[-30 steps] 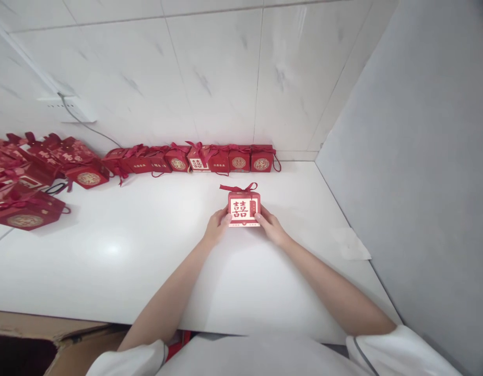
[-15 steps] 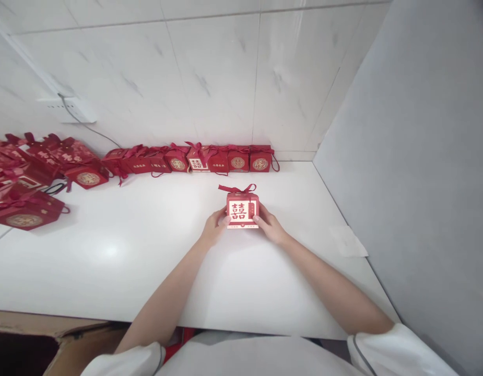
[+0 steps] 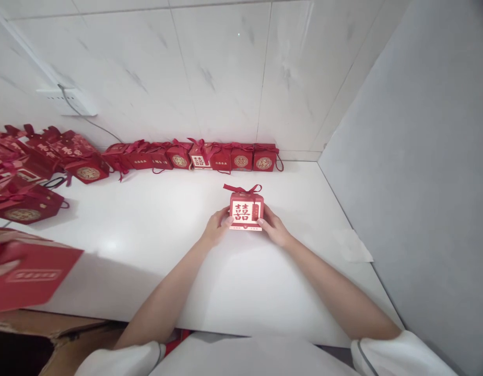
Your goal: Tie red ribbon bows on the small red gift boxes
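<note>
A small red and white gift box (image 3: 246,211) faces me over the white table, printed with a large red double character and tied on top with a red ribbon bow (image 3: 245,189). My left hand (image 3: 218,226) grips its left side, thumb on the lower front corner. On the opposite side my right hand (image 3: 274,225) holds it the same way, thumb at the lower right of the front. The fingers behind the box are mostly hidden. Whether its base touches the table I cannot tell.
A row of red gift boxes (image 3: 221,157) lines the wall, with more piled boxes (image 3: 41,156) at left. Another person's hand (image 3: 4,267) holds a larger red box (image 3: 37,271) at the left edge. A paper sheet (image 3: 354,245) lies right; a cardboard box (image 3: 84,342) stands below.
The larger red box and another person's hand have come into view from the left. My hands still hold the gift box in the same pose; the whole view has shifted slightly.
</note>
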### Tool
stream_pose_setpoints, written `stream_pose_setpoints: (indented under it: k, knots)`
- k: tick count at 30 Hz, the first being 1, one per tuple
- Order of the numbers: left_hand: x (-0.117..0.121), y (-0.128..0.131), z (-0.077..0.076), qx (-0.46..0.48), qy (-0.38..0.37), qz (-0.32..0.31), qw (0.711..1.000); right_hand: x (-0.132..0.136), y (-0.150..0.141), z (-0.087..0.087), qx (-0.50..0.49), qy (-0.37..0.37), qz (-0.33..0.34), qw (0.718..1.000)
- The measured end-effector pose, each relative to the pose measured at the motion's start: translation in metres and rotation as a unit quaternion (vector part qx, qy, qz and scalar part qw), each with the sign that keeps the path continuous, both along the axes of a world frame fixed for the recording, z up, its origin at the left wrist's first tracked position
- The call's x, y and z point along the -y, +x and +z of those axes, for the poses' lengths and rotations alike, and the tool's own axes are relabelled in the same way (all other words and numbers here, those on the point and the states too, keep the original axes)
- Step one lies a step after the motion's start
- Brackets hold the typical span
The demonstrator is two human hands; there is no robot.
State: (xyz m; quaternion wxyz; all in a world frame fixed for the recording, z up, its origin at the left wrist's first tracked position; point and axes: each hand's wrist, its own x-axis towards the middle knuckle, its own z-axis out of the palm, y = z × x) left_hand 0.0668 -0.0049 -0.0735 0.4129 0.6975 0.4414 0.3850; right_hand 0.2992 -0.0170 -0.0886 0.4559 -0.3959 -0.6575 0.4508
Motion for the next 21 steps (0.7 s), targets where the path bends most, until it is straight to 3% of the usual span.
stream_pose_setpoints:
  k: [5, 10, 12, 16, 21]
  knots:
    - [0.003, 0.002, 0.005, -0.040, 0.017, 0.000, 0.999, -0.001, 0.001, -0.010, -0.003, 0.022, -0.060, 0.998]
    - [0.003, 0.006, -0.003, -0.032, 0.008, 0.072, 0.997, -0.004, -0.005, -0.014, 0.050, 0.037, -0.152, 0.986]
    - [0.004, 0.007, -0.005, -0.046, 0.029, 0.062, 0.997, -0.003, -0.007, -0.013, 0.071, 0.048, -0.171, 0.981]
    - [0.005, 0.008, -0.002, -0.060, 0.068, 0.015, 0.996, 0.004, -0.004, -0.007, 0.052, 0.061, -0.137, 0.987]
    - [0.006, 0.007, 0.004, 0.043, -0.037, -0.012, 0.998, 0.010, 0.001, 0.000, 0.022, 0.091, -0.068, 0.993]
